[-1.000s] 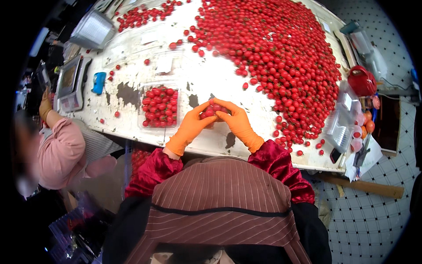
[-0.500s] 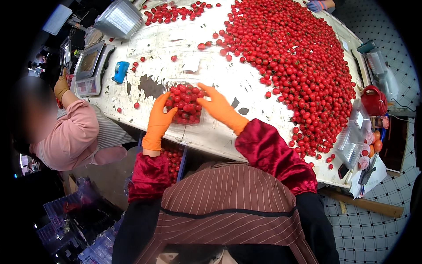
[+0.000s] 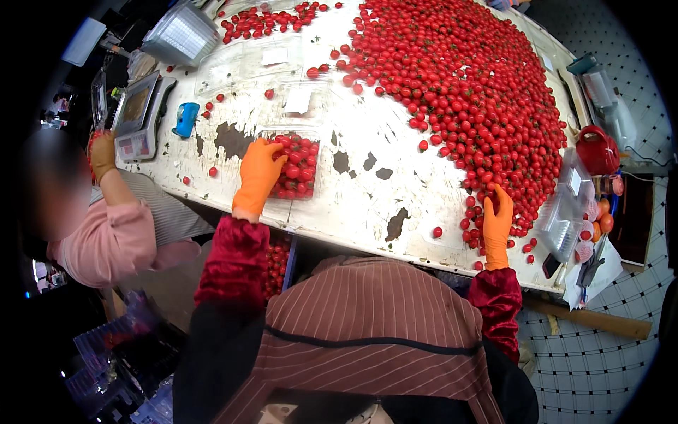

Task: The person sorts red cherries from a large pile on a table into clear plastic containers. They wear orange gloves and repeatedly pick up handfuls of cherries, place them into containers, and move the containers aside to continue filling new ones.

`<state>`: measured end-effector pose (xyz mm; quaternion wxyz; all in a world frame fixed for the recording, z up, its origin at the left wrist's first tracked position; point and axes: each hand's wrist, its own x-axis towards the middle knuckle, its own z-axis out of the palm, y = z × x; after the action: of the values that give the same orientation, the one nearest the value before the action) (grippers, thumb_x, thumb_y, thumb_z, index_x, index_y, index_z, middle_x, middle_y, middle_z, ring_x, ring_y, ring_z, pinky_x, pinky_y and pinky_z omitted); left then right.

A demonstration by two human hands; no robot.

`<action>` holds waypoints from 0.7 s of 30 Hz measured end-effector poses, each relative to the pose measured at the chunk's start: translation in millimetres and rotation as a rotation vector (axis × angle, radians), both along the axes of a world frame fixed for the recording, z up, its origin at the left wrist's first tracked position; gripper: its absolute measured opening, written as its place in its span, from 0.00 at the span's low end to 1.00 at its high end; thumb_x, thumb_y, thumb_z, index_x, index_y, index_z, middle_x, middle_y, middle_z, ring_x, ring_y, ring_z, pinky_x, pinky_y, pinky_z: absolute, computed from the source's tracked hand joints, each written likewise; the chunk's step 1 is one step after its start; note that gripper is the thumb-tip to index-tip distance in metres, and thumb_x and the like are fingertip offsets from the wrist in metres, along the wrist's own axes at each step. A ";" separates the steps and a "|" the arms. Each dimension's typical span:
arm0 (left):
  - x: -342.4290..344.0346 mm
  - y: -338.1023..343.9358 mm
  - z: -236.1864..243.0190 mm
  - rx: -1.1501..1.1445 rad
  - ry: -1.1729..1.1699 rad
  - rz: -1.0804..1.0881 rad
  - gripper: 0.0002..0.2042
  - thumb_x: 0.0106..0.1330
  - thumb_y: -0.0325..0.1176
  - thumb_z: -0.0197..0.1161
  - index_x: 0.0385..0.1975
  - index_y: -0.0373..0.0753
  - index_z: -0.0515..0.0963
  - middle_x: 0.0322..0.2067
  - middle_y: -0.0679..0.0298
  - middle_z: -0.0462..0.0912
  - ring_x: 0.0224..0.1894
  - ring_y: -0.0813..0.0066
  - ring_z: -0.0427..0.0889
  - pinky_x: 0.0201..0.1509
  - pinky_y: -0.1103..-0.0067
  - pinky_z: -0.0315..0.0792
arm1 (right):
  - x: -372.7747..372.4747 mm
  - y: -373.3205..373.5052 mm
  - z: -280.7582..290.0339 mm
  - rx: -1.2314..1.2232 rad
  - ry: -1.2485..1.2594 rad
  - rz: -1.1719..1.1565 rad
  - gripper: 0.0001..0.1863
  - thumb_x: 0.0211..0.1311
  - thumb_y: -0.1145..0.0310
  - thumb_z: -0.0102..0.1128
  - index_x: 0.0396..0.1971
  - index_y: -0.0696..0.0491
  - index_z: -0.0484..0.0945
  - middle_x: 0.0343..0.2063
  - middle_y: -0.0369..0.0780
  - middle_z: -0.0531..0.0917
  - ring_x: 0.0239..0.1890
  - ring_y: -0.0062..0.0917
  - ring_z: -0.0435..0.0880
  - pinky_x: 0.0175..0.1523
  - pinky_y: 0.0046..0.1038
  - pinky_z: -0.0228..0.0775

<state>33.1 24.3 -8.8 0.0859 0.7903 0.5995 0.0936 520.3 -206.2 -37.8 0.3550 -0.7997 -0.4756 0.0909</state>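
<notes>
One box [image 3: 317, 152] of tomatoes [image 3: 302, 169] is sitting on the counter [image 3: 339, 212]; one left hand [image 3: 258, 175] is curling over its left side, though I cannot tell whether its fingers are clamping any. One right hand [image 3: 498, 222] is reaching to the near edge of one pile [image 3: 452, 92] (too dense to count), fingers spreading apart from thumb. One scale [image 3: 141, 116] is standing leftward.

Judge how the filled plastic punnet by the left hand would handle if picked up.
The clear plastic punnet would probably flex a little under a squeeze, since its walls look thin. Filled with cherry tomatoes, it is likely heavier than its flimsy look suggests. Its top is uncovered, so a tilt might send round fruit rolling out.
</notes>
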 end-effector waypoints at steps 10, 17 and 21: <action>16.3 35.6 12.7 -0.309 0.187 -0.067 0.12 0.50 0.34 0.74 0.35 0.44 0.82 0.39 0.59 0.80 0.42 0.58 0.81 0.46 0.66 0.76 | 7.3 -50.1 -26.6 -0.148 -0.266 -0.141 0.34 0.56 0.65 0.65 0.64 0.53 0.67 0.63 0.51 0.66 0.64 0.47 0.63 0.68 0.43 0.53; -27.4 10.5 7.8 -0.206 -0.412 -0.023 0.12 0.55 0.25 0.70 0.39 0.36 0.81 0.37 0.60 0.78 0.38 0.68 0.81 0.43 0.76 0.75 | -73.3 -32.0 -32.1 -0.184 -0.324 0.011 0.40 0.53 0.64 0.68 0.67 0.55 0.63 0.67 0.56 0.60 0.68 0.51 0.58 0.70 0.44 0.49; -28.6 2.8 5.1 -0.216 -0.421 -0.071 0.14 0.58 0.24 0.66 0.45 0.36 0.80 0.35 0.60 0.77 0.38 0.68 0.81 0.43 0.77 0.74 | -113.5 -17.6 -44.2 -0.132 -0.277 0.203 0.38 0.48 0.63 0.69 0.62 0.55 0.68 0.65 0.55 0.62 0.67 0.53 0.59 0.70 0.50 0.48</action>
<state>4.5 27.1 -3.7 0.2963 0.7600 0.5469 0.1883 406.7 -223.9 -82.0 0.2220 -0.7739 -0.5913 0.0464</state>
